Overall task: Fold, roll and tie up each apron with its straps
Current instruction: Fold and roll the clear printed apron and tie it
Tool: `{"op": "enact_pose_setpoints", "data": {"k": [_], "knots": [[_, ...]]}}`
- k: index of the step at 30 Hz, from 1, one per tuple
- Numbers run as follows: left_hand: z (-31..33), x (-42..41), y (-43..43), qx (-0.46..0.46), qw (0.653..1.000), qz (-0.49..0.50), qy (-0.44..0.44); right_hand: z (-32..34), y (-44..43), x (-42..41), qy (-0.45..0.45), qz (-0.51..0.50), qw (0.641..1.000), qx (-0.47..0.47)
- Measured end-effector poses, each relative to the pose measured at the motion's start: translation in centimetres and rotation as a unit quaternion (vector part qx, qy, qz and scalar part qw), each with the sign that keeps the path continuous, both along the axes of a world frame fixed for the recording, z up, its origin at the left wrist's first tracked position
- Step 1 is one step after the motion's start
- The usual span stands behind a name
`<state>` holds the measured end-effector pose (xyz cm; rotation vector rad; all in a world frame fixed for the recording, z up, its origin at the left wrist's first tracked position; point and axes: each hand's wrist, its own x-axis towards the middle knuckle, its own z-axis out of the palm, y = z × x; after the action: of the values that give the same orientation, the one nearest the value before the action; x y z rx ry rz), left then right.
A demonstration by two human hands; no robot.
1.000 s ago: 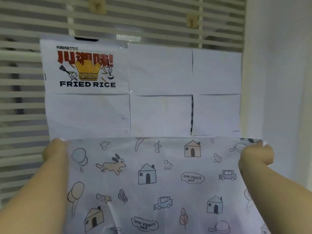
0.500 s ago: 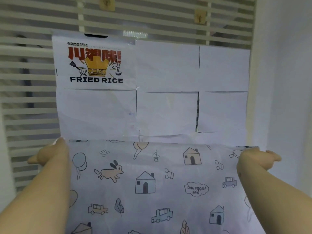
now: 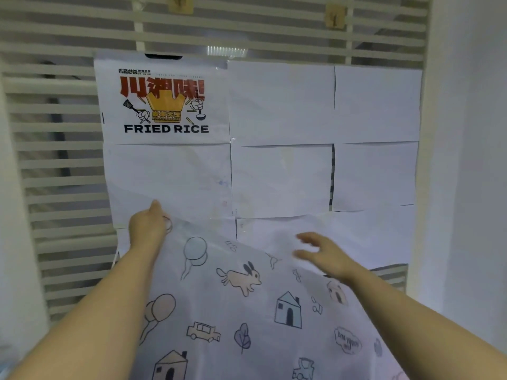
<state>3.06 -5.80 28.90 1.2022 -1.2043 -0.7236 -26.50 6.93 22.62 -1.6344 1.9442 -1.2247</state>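
We hold the apron (image 3: 241, 311) up by its eleven o'clock corner, our left hand (image 3: 148, 224) curled on the cloth; the top edge sags toward three o'clock. Our right hand (image 3: 325, 256) hovers at the apron's two o'clock, fingers spread, holding nothing. We judge it should catch the loose corner and level the edge before folding. No container shows.

Eatery back room, most likely

A "FRIED RICE" poster (image 3: 164, 101) and blank paper sheets (image 3: 282, 179) taped over window blinds (image 3: 55, 165).
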Motion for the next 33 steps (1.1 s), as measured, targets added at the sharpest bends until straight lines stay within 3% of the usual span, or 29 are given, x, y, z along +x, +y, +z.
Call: {"op": "enact_pose_setpoints", "data": {"k": [3,9,13,19,23,27,31,33], "knots": [[1.3,-1.2,0.8,-0.033,0.998,-0.044,-0.019,-0.7,-1.1,1.5,0.049,0.107,0.987,0.107],[4.1,-2.0,2.4,-0.089,0.989,-0.113,-0.041,-3.1,-2.8,1.6,0.066,0.165,0.977,0.119],[6.0,-2.0,3.3,-0.143,0.986,-0.085,-0.029,-3.7,-3.4,1.3,0.026,0.155,0.984,0.081],[7.7,-0.5,2.1,-0.158,0.987,-0.011,0.033,-4.5,-1.9,0.9,0.004,0.213,0.969,0.126],[6.8,1.2,-0.5,-0.135,0.988,0.056,0.05,-7.1,-1.6,-0.5,0.038,0.144,0.98,0.132],[4.8,3.4,-2.8,-0.111,0.987,0.114,-0.035,-4.7,-1.8,-1.5,0.034,0.002,0.999,-0.004],[1.1,5.1,-4.0,-0.087,0.976,0.122,-0.158,0.3,-1.8,-3.5,0.133,-0.126,0.974,-0.132],[-0.7,5.6,-4.6,-0.056,0.976,0.13,-0.167,2.7,-1.3,-4.0,0.209,-0.146,0.954,-0.157]]}}
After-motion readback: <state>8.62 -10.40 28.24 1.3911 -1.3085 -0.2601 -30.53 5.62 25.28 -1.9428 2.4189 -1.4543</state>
